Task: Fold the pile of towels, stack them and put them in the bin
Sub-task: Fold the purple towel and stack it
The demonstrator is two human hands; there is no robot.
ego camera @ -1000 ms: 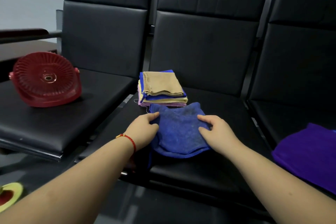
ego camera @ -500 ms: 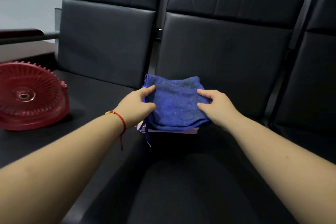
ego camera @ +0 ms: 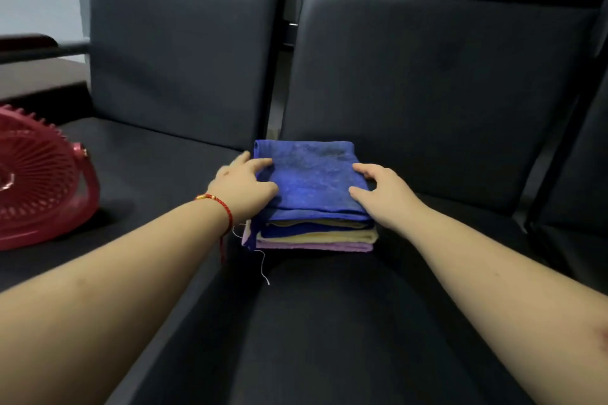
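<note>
A folded blue towel [ego camera: 309,181] lies on top of a stack of folded towels [ego camera: 316,235] with blue, cream and lilac layers, on the black seat [ego camera: 329,322]. My left hand [ego camera: 243,184], with a red string bracelet at the wrist, rests on the towel's left edge, thumb and forefinger on top and the other fingers stretched beside it. My right hand [ego camera: 378,194] rests on the right edge in the same way, fingers relaxed. No bin is in view.
A red round fan [ego camera: 36,174] lies on the seat to the left. Black backrests [ego camera: 427,92] rise just behind the stack. A loose white thread [ego camera: 263,268] trails from the stack's front left corner.
Both hands carried the blue towel from the front of the seat forward and set it down on the stack. The view has moved closer and leftward; the purple cloth at right is out of view.
</note>
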